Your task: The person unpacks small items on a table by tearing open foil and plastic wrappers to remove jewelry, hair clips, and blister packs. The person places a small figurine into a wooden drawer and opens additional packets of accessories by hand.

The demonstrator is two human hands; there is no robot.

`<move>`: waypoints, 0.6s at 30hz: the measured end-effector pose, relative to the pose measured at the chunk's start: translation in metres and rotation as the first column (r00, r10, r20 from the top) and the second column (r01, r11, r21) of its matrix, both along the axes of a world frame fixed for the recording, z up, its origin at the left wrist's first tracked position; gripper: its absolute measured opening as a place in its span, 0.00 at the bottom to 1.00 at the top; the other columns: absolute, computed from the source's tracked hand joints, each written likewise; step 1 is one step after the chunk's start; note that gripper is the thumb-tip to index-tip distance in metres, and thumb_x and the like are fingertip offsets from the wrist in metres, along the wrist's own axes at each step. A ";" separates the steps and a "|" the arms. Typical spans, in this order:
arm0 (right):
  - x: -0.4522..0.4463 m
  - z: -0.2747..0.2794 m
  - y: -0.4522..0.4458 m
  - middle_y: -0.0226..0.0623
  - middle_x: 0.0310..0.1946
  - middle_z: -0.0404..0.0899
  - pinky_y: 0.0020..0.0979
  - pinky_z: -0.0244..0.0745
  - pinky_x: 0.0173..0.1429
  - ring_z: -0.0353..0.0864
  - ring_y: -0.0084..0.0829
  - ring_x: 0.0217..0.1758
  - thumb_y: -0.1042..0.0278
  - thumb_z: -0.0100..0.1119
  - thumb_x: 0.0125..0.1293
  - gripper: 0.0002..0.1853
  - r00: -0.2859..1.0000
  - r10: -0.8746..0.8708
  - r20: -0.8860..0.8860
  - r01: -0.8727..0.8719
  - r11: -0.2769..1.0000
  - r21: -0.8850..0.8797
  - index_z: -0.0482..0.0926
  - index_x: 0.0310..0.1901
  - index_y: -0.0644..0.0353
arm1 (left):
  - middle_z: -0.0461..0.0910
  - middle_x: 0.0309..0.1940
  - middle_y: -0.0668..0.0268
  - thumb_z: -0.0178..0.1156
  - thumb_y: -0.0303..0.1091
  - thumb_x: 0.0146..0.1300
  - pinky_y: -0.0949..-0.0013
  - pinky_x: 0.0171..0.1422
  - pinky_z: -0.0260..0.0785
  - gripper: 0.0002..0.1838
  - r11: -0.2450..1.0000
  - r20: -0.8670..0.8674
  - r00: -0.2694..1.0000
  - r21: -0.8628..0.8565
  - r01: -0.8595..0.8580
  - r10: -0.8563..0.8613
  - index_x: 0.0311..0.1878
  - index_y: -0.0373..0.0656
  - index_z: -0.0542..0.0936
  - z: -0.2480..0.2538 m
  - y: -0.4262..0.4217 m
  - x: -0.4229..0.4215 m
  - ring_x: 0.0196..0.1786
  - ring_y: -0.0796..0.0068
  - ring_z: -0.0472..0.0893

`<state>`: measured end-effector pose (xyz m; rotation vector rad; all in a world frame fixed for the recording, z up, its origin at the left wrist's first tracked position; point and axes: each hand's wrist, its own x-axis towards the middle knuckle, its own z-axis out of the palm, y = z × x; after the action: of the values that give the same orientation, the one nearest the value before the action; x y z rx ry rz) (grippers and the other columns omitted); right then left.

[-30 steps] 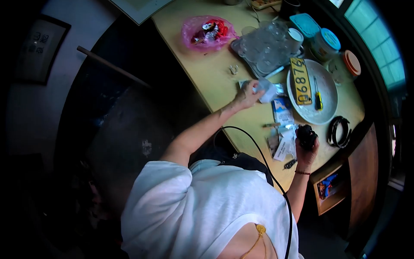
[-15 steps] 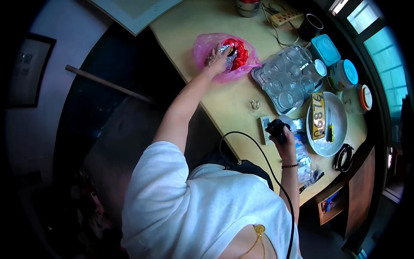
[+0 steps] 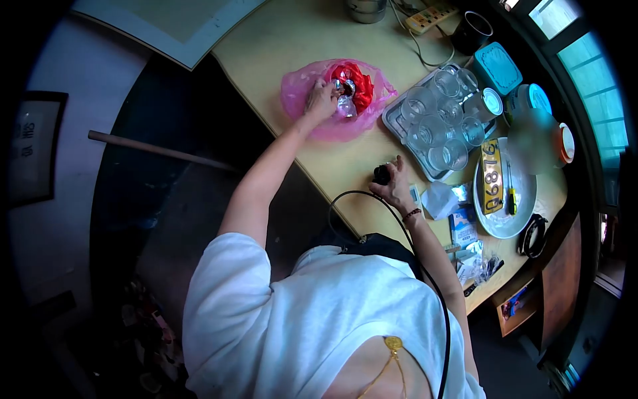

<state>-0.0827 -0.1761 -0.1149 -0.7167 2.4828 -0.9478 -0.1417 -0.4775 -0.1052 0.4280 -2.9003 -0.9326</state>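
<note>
On the table lies a translucent pink plastic bag (image 3: 298, 93), spread around a crumpled red bag (image 3: 362, 85). Shiny silver foil (image 3: 346, 106) shows in the red bag's opening. My left hand (image 3: 321, 101) reaches in from the left, its fingers bent and closed at the foil; what lies under the fingertips is partly hidden. My right hand (image 3: 395, 189) is low over the table near its front edge. Its fingers curl around a small black object (image 3: 381, 174), whose kind I cannot make out. A black cable (image 3: 419, 263) runs past my right wrist.
Right of the bags, a tray (image 3: 435, 174) holds several clear glasses (image 3: 438, 126). Beyond it are a white basin (image 3: 503, 226) with a yellow number plate (image 3: 492, 176) and a screwdriver (image 3: 512, 201), a blue-lidded box (image 3: 498, 68) and jars. A power strip (image 3: 430, 18) lies at the back.
My right hand has moved left and slightly up with the black object, covering the small clear crown-shaped piece. My left hand's fingers have drawn together at the foil. The view has shifted slightly.
</note>
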 end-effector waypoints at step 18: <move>-0.053 0.098 -0.054 0.33 0.35 0.76 0.23 0.70 0.44 0.75 0.22 0.37 0.64 0.65 0.45 0.24 0.738 0.119 0.664 0.413 0.699 -0.584 0.74 0.45 0.66 | 0.65 0.52 0.49 0.51 0.20 0.49 0.55 0.55 0.63 0.20 0.971 0.016 0.991 -0.203 0.130 -0.129 0.48 0.44 0.71 -0.022 0.044 0.010 0.49 0.47 0.71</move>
<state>-0.1361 -0.2298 -0.0164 -0.2478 1.5025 -1.8890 -0.1312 -0.4339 -0.1276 0.2273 -3.0153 -0.6383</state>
